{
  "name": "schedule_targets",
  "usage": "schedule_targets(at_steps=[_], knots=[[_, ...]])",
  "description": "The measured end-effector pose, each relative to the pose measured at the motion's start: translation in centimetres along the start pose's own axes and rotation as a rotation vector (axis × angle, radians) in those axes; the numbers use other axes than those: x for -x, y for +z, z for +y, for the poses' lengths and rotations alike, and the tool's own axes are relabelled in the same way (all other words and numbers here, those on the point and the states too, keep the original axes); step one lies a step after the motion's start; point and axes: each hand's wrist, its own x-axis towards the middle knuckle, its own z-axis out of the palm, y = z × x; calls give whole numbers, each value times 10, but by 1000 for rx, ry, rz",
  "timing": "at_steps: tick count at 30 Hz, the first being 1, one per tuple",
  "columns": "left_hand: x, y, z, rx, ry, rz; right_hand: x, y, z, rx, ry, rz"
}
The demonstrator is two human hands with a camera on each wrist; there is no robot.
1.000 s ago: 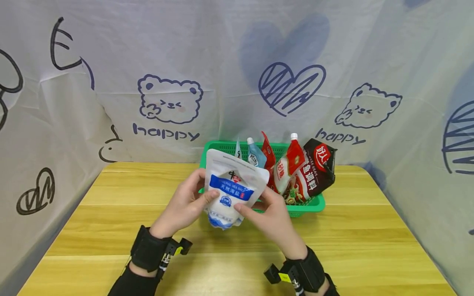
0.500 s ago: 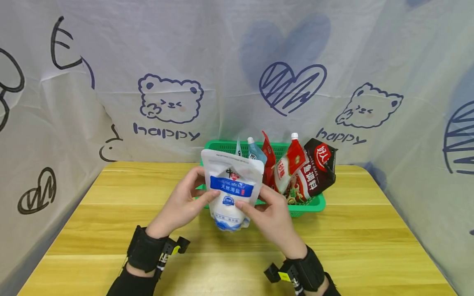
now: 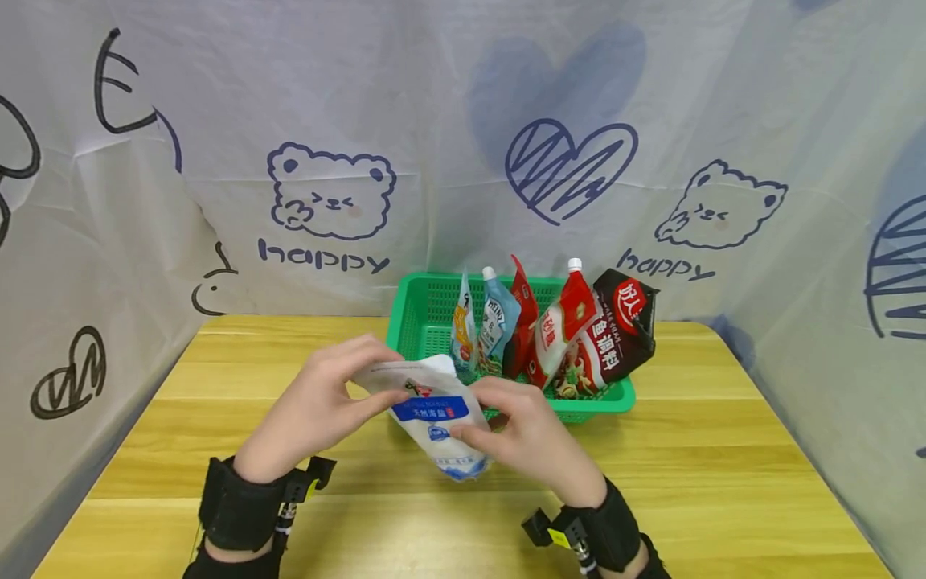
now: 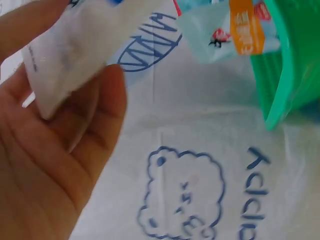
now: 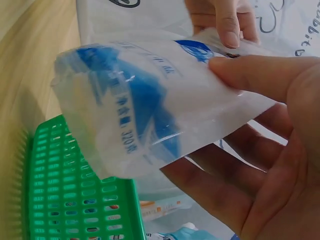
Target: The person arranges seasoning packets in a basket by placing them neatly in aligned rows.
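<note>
A white and blue pouch of sea salt (image 3: pixel 438 419) is held between both hands in front of the basket, its top leaning to the left. My left hand (image 3: pixel 329 398) pinches the pouch's top left corner, thumb on the printed front and fingers behind. My right hand (image 3: pixel 531 430) grips the right side lower down, with the thumb over the front. In the right wrist view the bulging lower part of the salt pouch (image 5: pixel 125 110) fills the middle. The left wrist view shows the pale corner of the pouch (image 4: pixel 65 55) between thumb and fingers.
Behind the hands stands a green plastic basket (image 3: pixel 412 322) on the wooden table (image 3: pixel 687 474). It holds a light-blue Heinz pouch (image 3: pixel 499 318), a red and white spouted pouch (image 3: pixel 560 330), a black and red seasoning bag (image 3: pixel 615 330) and other packets. A printed cloth (image 3: pixel 463 121) hangs behind.
The salt pouch has moved lower and tilted, its top swinging left and down. My left hand has shifted from its side to the top corner. More of the basket's contents show.
</note>
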Motion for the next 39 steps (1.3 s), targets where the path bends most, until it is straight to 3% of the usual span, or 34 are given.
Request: schedule_targets(at_steps=[5, 8, 11, 16, 20, 24, 31, 35, 39], knots=[[1, 5, 9, -82, 51, -100, 0, 6, 3, 78, -89, -51], [1, 9, 12, -121, 63, -127, 1, 9, 4, 83, -122, -65], [1, 13, 14, -163, 106, -104, 1, 10, 4, 77, -119, -75], [-1, 20, 16, -237, 194, -24, 0, 9, 4, 55, -40, -91], [-6, 21, 18, -255, 248, 26, 0, 3, 5, -35, 21, -115], [-18, 15, 22, -251, 304, 46, 1, -7, 7, -115, 48, -122], [-46, -5, 25, -226, 393, 62, 2, -23, 17, -90, 81, -62], [-64, -16, 20, -216, 448, 78, 4, -28, 29, 4, 134, -17], [-81, -26, 13, -238, 441, 29, 5, -30, 44, 157, 223, -23]])
